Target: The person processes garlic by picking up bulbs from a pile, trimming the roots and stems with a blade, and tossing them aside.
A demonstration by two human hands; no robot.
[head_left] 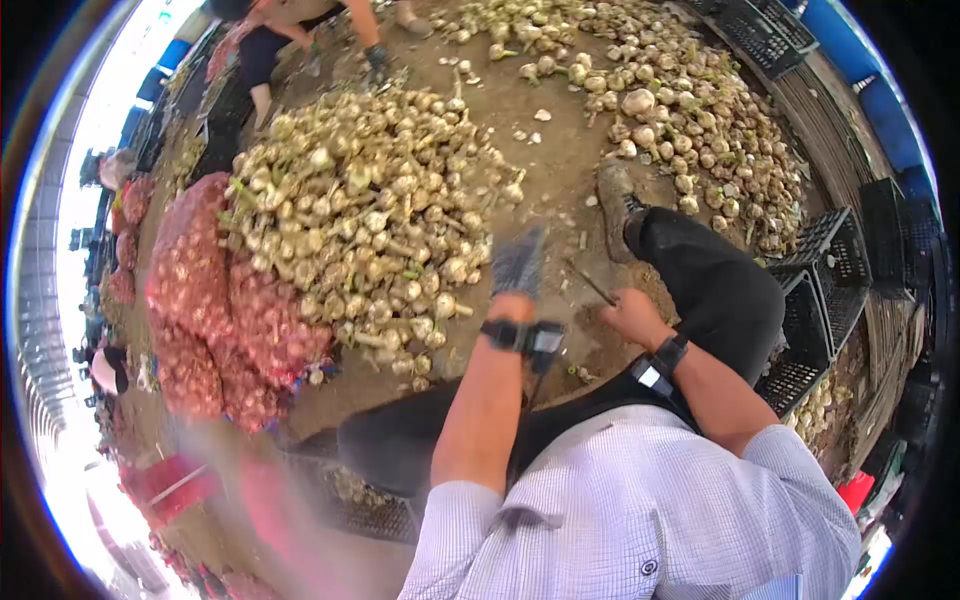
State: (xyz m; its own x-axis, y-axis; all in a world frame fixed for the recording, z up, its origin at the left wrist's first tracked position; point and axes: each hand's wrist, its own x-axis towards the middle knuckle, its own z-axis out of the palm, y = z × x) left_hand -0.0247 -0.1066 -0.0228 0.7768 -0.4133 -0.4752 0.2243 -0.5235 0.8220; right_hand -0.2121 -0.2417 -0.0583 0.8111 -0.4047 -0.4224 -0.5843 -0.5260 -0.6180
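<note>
My left hand [517, 262], in a grey glove, is at the right edge of a big heap of garlic [370, 205]. Motion blur smears its fingers, and I cannot make out anything in them. Bare and closed, my right hand [637, 319] grips a thin, dark knife [592, 283] that points up and to the left over the dirt floor. Both wrists carry straps with small devices. The heap's bulbs are pale, with stems on many of them.
Red mesh sacks [190, 290] full of bulbs stand left of the heap. A second garlic pile [690, 130] spreads at upper right. Black plastic crates [830, 270] line the right side. Another person [300, 30] with gloved hands works at the heap's far edge.
</note>
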